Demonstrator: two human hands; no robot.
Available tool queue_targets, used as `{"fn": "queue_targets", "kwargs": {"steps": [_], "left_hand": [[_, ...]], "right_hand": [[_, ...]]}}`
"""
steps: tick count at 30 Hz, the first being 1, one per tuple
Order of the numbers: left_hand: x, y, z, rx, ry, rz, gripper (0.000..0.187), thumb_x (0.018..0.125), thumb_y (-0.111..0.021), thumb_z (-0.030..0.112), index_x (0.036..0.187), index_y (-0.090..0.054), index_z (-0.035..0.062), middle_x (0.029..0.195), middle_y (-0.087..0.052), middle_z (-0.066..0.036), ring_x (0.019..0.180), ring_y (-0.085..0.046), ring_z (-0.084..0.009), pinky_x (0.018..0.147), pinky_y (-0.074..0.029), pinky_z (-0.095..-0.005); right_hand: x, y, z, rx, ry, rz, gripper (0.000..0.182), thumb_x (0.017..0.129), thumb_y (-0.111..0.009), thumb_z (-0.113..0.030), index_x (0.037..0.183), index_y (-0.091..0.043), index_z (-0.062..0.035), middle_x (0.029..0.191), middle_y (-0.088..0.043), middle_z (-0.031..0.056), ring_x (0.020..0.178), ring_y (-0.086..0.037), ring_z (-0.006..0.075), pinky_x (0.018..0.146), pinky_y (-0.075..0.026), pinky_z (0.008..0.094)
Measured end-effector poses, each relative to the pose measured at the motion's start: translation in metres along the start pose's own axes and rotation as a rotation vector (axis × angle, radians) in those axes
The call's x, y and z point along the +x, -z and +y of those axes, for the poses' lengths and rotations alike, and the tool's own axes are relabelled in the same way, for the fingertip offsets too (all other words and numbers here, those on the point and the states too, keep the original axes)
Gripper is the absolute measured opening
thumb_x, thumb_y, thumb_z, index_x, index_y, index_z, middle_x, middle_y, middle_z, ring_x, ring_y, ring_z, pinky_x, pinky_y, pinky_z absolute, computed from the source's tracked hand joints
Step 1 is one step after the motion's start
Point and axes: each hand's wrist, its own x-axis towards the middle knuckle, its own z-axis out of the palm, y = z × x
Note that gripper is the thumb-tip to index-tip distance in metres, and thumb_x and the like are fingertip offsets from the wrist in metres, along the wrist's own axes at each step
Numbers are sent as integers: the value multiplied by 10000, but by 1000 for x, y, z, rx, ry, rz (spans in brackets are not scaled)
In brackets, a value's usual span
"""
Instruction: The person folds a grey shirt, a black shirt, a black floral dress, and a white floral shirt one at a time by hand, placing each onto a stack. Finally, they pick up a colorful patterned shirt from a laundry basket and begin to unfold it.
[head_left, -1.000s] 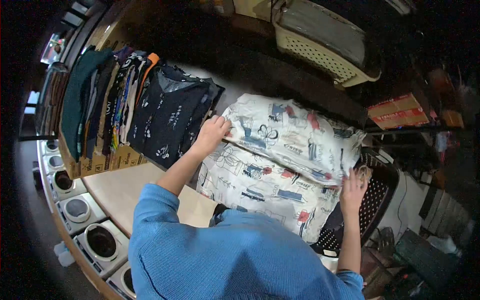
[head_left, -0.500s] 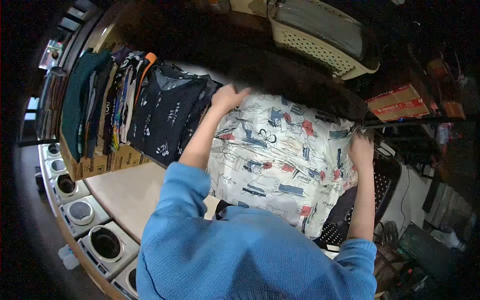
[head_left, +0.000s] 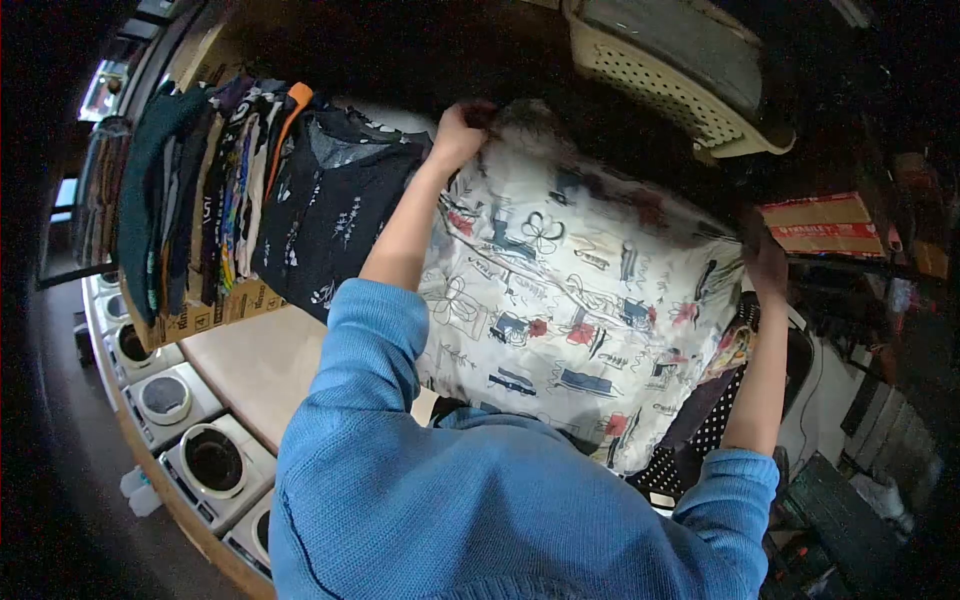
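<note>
A white garment (head_left: pixel 560 300) printed with flowers and blue and red patches is spread between my two hands. My left hand (head_left: pixel 465 135) grips its upper left edge, fingers partly in shadow. At its upper right edge my right hand (head_left: pixel 765 262) is closed on the cloth, dim and a little blurred. The garment's upper edge is smeared by motion, and its lower part hangs close to my body. Just left of it lies a dark floral top (head_left: pixel 340 200).
A cardboard box (head_left: pixel 215 312) at the left holds a row of upright folded clothes (head_left: pixel 200 200). Beyond my hands is a beige basket (head_left: pixel 670 90). A red-marked carton (head_left: pixel 825 225) stands right. Washing machines (head_left: pixel 215 460) line the lower left. A black basket (head_left: pixel 700 420) is partly under the garment.
Both hands have moved up and away from my body, the right one also farther right. The white garment is lifted and pulled wider between them.
</note>
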Motion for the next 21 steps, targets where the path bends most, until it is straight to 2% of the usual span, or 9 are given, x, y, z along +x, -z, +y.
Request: {"fn": "queue_targets", "kwargs": {"steps": [3, 6, 7, 9, 11, 12, 14, 17, 21], "left_hand": [[5, -10, -22, 572, -287, 241, 472, 743, -699, 121, 1170, -570, -34, 1106, -639, -226, 1015, -610, -375, 897, -489, -442], [-1, -24, 0, 498, -173, 200, 623, 764, -706, 337, 1231, -525, -32, 1208, -568, -286, 1093, -540, -462, 943, -448, -504], [-1, -29, 2, 511, -101, 192, 723, 758, -708, 448, 1260, -511, -33, 1230, -559, -286, 1107, -553, -432, 955, -447, -488], [40, -44, -69, 668, -234, 39, 685, 788, -693, 436, 1264, -520, -26, 1237, -567, -263, 1104, -564, -407, 960, -448, -479], [49, -45, -70, 700, -248, -181, 632, 795, -696, 392, 1279, -535, 18, 1274, -562, -224, 1151, -542, -379, 994, -426, -456], [39, -37, -23, 653, -194, -324, 607, 787, -707, 353, 1292, -545, 58, 1307, -552, -196, 1200, -514, -364, 1025, -404, -439], [45, -30, -7, 657, -174, -374, 539, 808, -688, 314, 1273, -566, 68, 1317, -551, -178, 1197, -515, -356, 1014, -408, -435], [81, -12, -31, 774, -298, -45, 474, 860, -637, 313, 1217, -575, 8, 1245, -575, -206, 1092, -572, -373, 925, -457, -465], [28, -19, 12, 651, -504, 388, 555, 824, -667, 326, 1255, -522, 7, 1128, -606, -229, 1053, -577, -389, 906, -460, -475]], "right_hand": [[-9, 14, -41, -475, -115, -36, 657, 827, -591, -174, 1439, -383, -58, 1437, -445, 169, 1323, -409, 345, 1115, -240, 553], [-42, 14, -81, -358, 44, 60, 603, 841, -579, -222, 1393, -420, -37, 1445, -426, 182, 1324, -390, 389, 1111, -229, 578], [-53, 16, -98, -304, 66, 51, 588, 844, -578, -237, 1375, -432, -30, 1447, -421, 187, 1326, -383, 399, 1109, -225, 586], [-70, 30, -134, -158, 21, -78, 563, 841, -583, -265, 1331, -458, -18, 1446, -414, 197, 1337, -366, 406, 1107, -214, 601], [-95, 15, -140, -50, 101, 65, 500, 829, -571, -263, 1252, -496, -7, 1465, -376, 213, 1358, -330, 407, 1101, -209, 616], [-108, 10, -141, 3, 140, 135, 471, 822, -565, -262, 1213, -515, -2, 1474, -357, 221, 1369, -312, 407, 1098, -207, 624], [-131, 24, -142, 31, 146, 42, 450, 761, -598, -210, 1155, -524, -5, 1494, -328, 215, 1368, -313, 407, 1096, -212, 623], [-154, 27, -130, 13, 95, -67, 450, 688, -612, -125, 1112, -522, -1, 1523, -285, 196, 1372, -308, 406, 1096, -213, 623], [-165, 23, -122, 33, 83, -29, 371, 651, -586, -49, 1014, -541, 13, 1523, -294, 181, 1385, -291, 403, 1101, -205, 624]]}}
